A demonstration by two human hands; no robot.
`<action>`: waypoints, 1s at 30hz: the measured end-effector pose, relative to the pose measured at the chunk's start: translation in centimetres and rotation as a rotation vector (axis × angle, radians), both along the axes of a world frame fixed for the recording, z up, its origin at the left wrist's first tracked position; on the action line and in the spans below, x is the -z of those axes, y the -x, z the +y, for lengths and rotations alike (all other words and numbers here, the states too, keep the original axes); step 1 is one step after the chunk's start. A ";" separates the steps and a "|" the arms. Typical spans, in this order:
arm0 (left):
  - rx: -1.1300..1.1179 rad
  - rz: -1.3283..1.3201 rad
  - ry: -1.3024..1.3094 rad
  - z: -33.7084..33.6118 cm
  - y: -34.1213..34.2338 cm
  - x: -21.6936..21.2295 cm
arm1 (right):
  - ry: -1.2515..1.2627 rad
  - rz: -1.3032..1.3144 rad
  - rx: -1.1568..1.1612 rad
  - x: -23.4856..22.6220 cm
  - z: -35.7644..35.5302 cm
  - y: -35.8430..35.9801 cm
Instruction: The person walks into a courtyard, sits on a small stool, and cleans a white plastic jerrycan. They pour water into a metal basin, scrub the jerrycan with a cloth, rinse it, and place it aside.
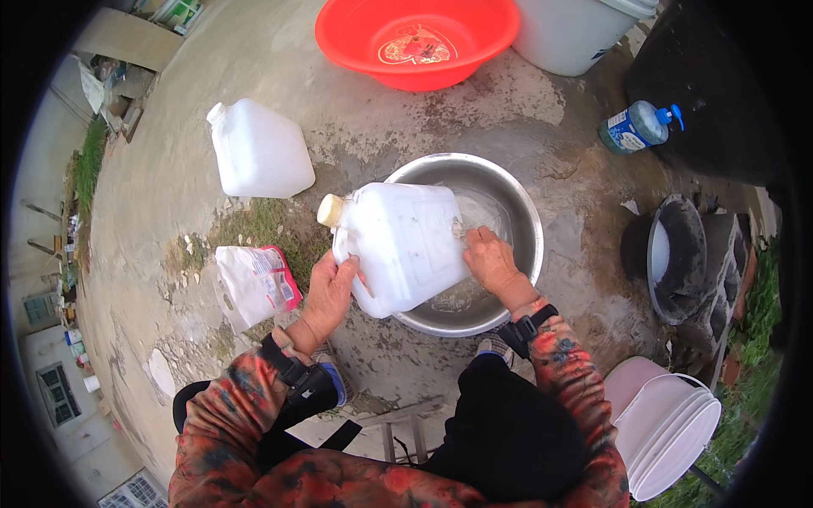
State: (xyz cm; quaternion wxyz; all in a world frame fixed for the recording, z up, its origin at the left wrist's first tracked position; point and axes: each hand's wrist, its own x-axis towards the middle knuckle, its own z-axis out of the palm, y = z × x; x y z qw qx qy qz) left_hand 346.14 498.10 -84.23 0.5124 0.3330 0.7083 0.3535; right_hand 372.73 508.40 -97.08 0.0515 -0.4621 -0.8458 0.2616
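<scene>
A white plastic jug (415,245) with a yellowish cap lies tilted over a metal basin (529,212), which holds some water. My left hand (332,284) is closed round the jug's handle, at the capped end. At the jug's other end, my right hand (491,258) has its fingers curled against the bottom. A small brownish bit shows by those fingertips; what they pinch, if anything, I cannot make out. A second white jug (262,152) stands apart on the ground, beyond my left hand. Nearer that hand lies a white and pink plastic bag (254,284).
Beyond the metal basin sits a red basin (415,51) beside a large white bucket (572,34). A blue pump bottle (639,127) is at the far right. Nearer on the right are a dark tub (677,254) and a pinkish bucket (656,423). The concrete ground (161,212) is wet in places.
</scene>
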 end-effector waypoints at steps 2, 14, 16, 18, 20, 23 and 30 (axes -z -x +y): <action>-0.052 -0.066 0.000 0.2 0.0 0.2 | -0.099 -0.073 0.092 3.5 -0.1 -1.4; -0.192 -0.371 0.027 3.0 -2.4 -2.2 | 0.144 0.460 0.348 -7.8 1.1 -2.6; -0.138 -0.361 0.046 3.9 -3.3 -2.6 | -0.019 0.611 0.202 -11.6 0.1 -0.7; -0.135 -0.369 -0.008 5.0 -4.3 -2.8 | -0.208 0.595 0.022 -14.2 -0.7 1.4; -0.162 -0.360 -0.022 6.1 -5.3 -3.1 | -0.347 0.474 -0.072 -15.6 -1.5 2.9; -0.165 -0.393 0.015 7.6 -6.0 -3.6 | -0.487 0.413 -0.120 -16.2 -1.9 3.4; -0.272 -0.474 0.063 9.7 -7.0 -3.2 | -0.659 0.347 -0.242 -15.4 -2.6 2.5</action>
